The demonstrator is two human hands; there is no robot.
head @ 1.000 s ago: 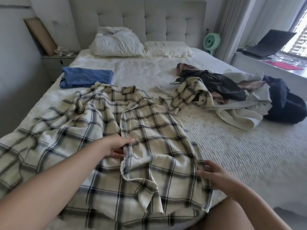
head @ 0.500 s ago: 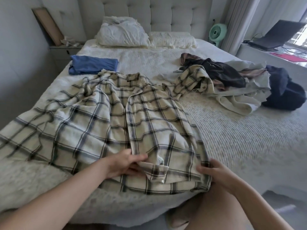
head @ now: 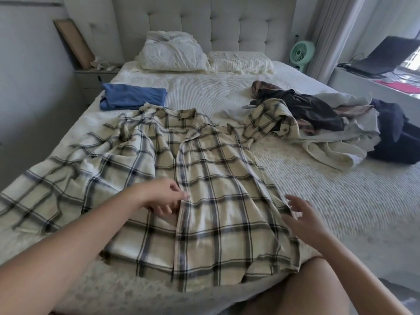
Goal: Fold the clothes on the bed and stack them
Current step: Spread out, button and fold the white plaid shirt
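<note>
A cream plaid shirt (head: 211, 178) lies spread front-up across the near half of the bed (head: 329, 212), its right sleeve trailing toward the clothes pile. My left hand (head: 164, 197) rests at the shirt's front placket, fingers loosely curled at the fabric edge; whether it pinches the cloth is unclear. Fingers spread, my right hand (head: 302, 220) hovers over the shirt's right side and holds nothing. A folded blue garment (head: 134, 96) lies flat at the bed's far left. A heap of unfolded clothes (head: 329, 123), dark, brown and pale, sits at the right.
Two pillows (head: 177, 53) lean against the tufted headboard. A nightstand (head: 91, 76) stands at the left, a green fan (head: 301, 52) by the curtain, and a laptop (head: 384, 56) on the sill at the right. My knee (head: 341, 289) is at the bed's near edge.
The turned-up lower hem of the shirt has been laid flat. My left hand moved up to the placket; my right hand let go of the hem corner and lifted off, open.
</note>
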